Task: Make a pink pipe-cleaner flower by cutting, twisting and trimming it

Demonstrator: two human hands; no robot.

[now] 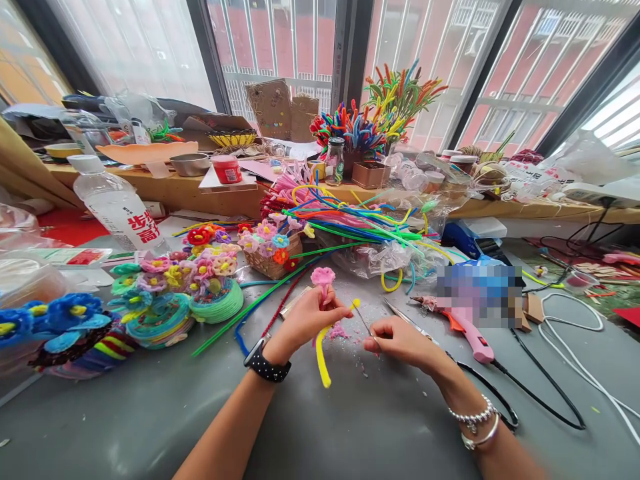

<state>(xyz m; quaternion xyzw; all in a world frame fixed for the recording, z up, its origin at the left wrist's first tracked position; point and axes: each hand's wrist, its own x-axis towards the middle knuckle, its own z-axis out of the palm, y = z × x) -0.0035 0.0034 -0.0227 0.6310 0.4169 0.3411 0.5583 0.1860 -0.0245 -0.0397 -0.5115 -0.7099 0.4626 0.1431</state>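
Note:
My left hand (320,310) is closed, its fingers pinching a fuzzy pink pipe-cleaner flower (323,277) that stands up above the knuckles. A yellow pipe cleaner (323,360) hangs down below the same hand. My right hand (397,340) is closed around a thin metal piece (364,319), slanting up to the left; whether it is a tool or bare wire I cannot tell. At its upper end sits a small yellow tuft (355,304), close to my left fingertips. Pink fuzz trimmings (339,331) lie on the table between the hands.
Scissors (407,320) and a pink glue gun (473,333) with a black cord lie to the right. Finished fuzzy flowers in pots (217,301) stand left. Behind are loose pipe cleaners (345,213), a flower basket (267,261) and a plastic bottle (117,207).

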